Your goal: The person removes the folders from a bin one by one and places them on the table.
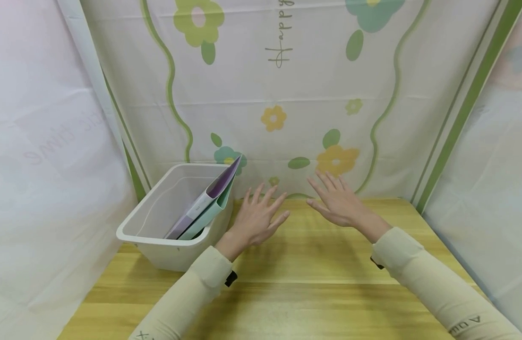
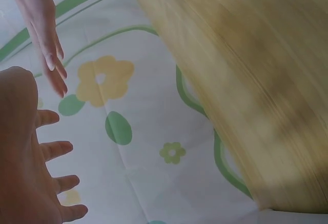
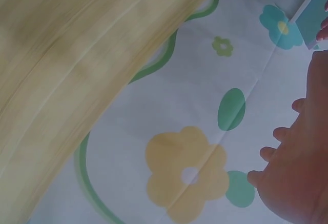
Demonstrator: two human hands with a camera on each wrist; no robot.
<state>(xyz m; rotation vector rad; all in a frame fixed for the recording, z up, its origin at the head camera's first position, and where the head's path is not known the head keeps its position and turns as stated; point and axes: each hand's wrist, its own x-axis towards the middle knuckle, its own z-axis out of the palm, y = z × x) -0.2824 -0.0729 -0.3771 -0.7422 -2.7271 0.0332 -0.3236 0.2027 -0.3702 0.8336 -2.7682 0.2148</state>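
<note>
My left hand (image 1: 255,218) hovers over the table just right of a white plastic tub, its fingers spread and nothing in them. To the right, my right hand (image 1: 338,202) is likewise held above the table with spread fingers, also holding nothing. A purple binder (image 1: 197,211) and a mint green binder (image 1: 204,221) lean side by side in the tub (image 1: 158,242), their upper ends sticking out past its right rim. In the left wrist view both hands appear, with a gap between them. The right wrist view catches a corner of the mint green binder (image 3: 313,21).
The tub stands at the left of the wooden table (image 1: 303,302). Behind the table hangs a white curtain (image 1: 243,85) with printed flowers. White fabric walls close in the left (image 1: 48,165) and right sides (image 1: 490,189).
</note>
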